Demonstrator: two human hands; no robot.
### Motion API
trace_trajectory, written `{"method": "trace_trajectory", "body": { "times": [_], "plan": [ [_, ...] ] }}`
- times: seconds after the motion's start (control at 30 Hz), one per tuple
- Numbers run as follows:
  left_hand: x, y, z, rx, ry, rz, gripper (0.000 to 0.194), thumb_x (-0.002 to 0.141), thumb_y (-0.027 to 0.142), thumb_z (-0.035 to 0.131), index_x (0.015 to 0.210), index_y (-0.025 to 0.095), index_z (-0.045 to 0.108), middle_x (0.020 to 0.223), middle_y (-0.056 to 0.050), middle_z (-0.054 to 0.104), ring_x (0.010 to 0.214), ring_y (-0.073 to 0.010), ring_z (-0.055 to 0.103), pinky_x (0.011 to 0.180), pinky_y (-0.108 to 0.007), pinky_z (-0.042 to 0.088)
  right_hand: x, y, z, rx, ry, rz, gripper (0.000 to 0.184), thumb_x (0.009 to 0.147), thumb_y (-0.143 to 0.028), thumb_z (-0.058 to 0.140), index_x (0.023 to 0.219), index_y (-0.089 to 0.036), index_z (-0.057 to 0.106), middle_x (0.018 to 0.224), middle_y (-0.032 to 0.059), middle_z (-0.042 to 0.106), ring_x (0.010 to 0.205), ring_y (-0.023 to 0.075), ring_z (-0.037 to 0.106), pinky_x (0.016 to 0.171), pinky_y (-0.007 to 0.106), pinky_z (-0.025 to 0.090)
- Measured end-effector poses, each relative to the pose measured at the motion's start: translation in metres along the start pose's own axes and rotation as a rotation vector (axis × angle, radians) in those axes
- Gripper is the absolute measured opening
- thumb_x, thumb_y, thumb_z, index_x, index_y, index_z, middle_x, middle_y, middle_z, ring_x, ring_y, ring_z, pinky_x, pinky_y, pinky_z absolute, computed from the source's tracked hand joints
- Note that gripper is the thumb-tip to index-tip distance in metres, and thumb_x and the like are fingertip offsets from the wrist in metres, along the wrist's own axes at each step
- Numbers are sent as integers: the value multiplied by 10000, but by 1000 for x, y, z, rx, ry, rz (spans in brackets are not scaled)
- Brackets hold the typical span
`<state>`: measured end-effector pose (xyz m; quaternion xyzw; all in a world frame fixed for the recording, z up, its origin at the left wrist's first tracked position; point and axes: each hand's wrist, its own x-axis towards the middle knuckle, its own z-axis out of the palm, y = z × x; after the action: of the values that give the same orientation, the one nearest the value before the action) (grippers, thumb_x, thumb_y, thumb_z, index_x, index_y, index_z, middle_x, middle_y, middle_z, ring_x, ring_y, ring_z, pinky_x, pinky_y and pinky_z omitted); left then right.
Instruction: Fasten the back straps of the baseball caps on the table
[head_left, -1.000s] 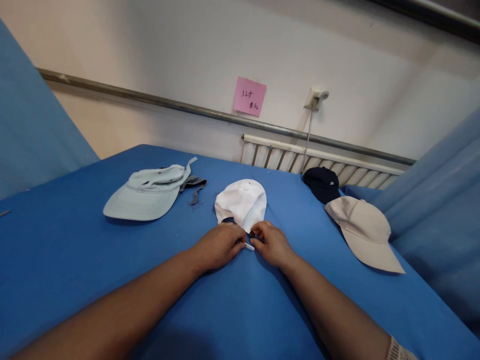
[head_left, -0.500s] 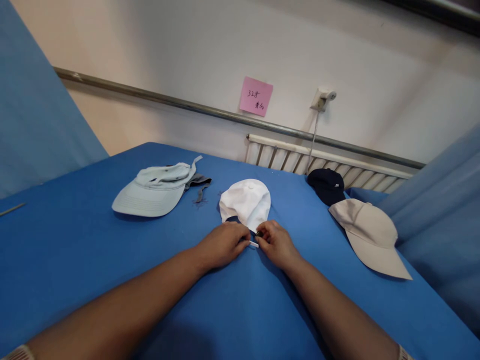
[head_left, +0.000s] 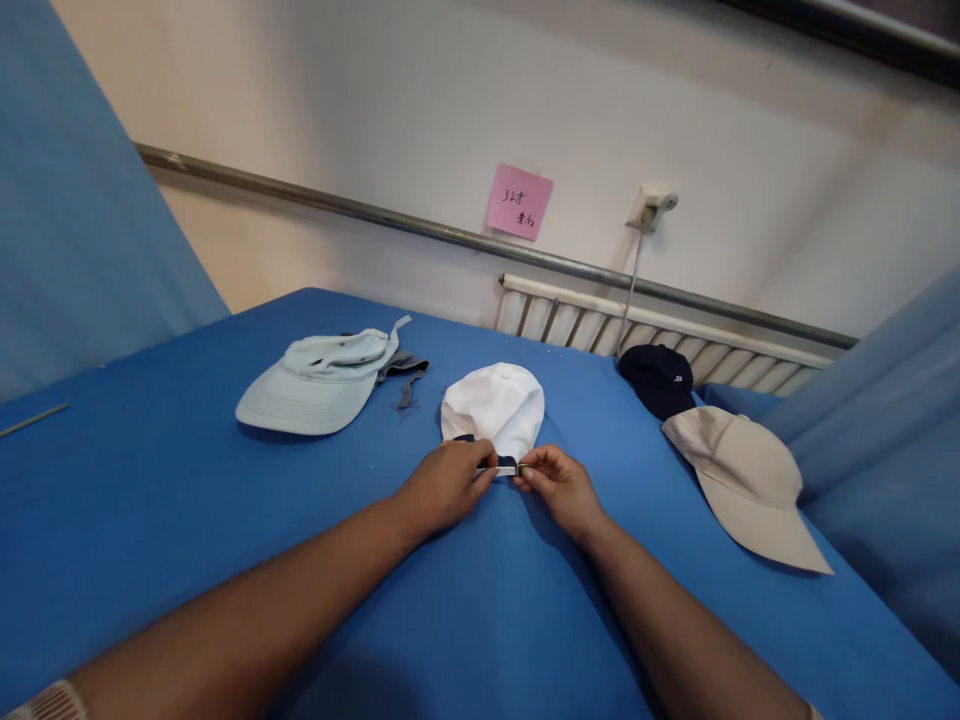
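A white cap (head_left: pixel 496 402) lies on the blue table with its rear edge toward me and dark lining showing there. My left hand (head_left: pixel 450 478) is closed on the left part of the cap's narrow white strap (head_left: pixel 506 470). Fingertips of my right hand (head_left: pixel 559 485) pinch the strap's right end, where a small brassy buckle (head_left: pixel 521 467) shows in part. The strap runs straight across the short gap between both hands. My fingers hide much of the buckle and the strap's ends.
To the left a pale green cap (head_left: pixel 315 380) rests against a dark grey one (head_left: pixel 409 368). A navy cap (head_left: pixel 656 380) and a beige cap (head_left: pixel 750 480) lie on the right. A thin stick (head_left: pixel 34 420) is at the far left. Behind the table (head_left: pixel 360 620) stands a radiator (head_left: pixel 570 318).
The strap has come up level and straight between my hands, with the dark lining now visible behind it. My right hand has shifted slightly to the right. The view has tilted a little.
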<state>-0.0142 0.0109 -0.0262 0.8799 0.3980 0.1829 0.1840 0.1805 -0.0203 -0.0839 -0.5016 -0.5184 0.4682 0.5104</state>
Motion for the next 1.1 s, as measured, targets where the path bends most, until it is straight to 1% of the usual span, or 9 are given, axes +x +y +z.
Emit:
{"method": "trace_trajectory", "body": {
  "times": [0.13,0.3,0.5,0.63,0.87,1.1],
  "plan": [
    [0,2,0,-4,-5,-5,142,874,223,497,885,199,637,837,-27,704,743,-180,627,644,-269,390,0,-3,-2,57,-3,19,348,700,-483,713,847,-194,584,714,21,684,646,154,651,684,314,538],
    [0,3,-1,-17,4,-15,148,870,213,495,895,194,641,851,-31,707,769,-184,636,666,-269,409,-2,-4,-1,80,-27,20,370,684,-496,743,837,-192,598,704,17,690,640,149,647,680,307,536],
    [0,2,-1,-23,-21,-7,153,864,218,495,897,194,642,884,-34,711,793,-182,638,689,-268,419,-3,-3,3,118,-8,-10,350,688,-490,753,823,-197,616,690,13,694,627,147,639,660,297,525],
    [-1,1,0,-22,-11,8,150,859,213,494,892,196,639,880,-32,710,789,-180,634,681,-267,411,-3,-3,3,143,-13,-7,326,685,-465,764,817,-203,623,688,10,696,619,146,637,650,296,522],
    [0,4,-2,-33,-6,-28,159,855,212,491,873,192,648,851,-27,709,745,-168,624,649,-260,389,-4,-3,4,156,-18,1,326,681,-448,777,817,-195,623,695,16,703,630,148,649,657,297,526],
    [-1,4,-2,-102,-35,-51,166,851,227,500,895,191,656,868,-26,713,768,-171,625,651,-254,401,-4,-3,4,157,-14,-5,290,685,-410,776,814,-195,628,688,8,696,648,149,654,658,293,524]
  ]
}}
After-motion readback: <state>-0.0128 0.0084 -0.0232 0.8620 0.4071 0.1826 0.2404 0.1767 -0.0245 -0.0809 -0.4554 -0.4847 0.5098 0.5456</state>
